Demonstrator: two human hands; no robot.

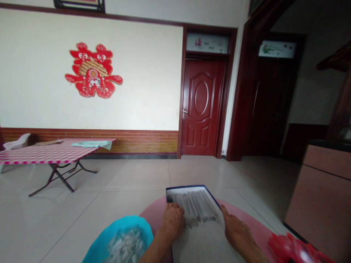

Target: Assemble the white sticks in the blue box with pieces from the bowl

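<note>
A box (192, 219) w/ a dark blue rim sits on a pink round mat (161, 208), right in front of the person. Its far end points away from the person, & its near end runs out of view at the bottom. Lots of thin gray-white sticks (196, 206) lie side by side in the far half of the box, on white paper (200, 243).

The L hand (172, 221) is on the left side of the box, on the near ends of the sticks. Its fingers (171, 210) are close together & touch the sticks, but I can't tell if they clamp any. The R hand (238, 233) is on the right side of the box. Its fingers (226, 215) are together & lie flat, just at the box's right rim, not clamped on anything.

Left of the box is a blue bowl (137, 228) w/ white bits (126, 246) in it. Right of the box is a red bag (290, 250). Past the box & to the left is a folding table (55, 153) w/ a pink checked cloth. Past the box is a red door (201, 107). A cabinet (320, 197) is to the right of the box, well apart.
</note>
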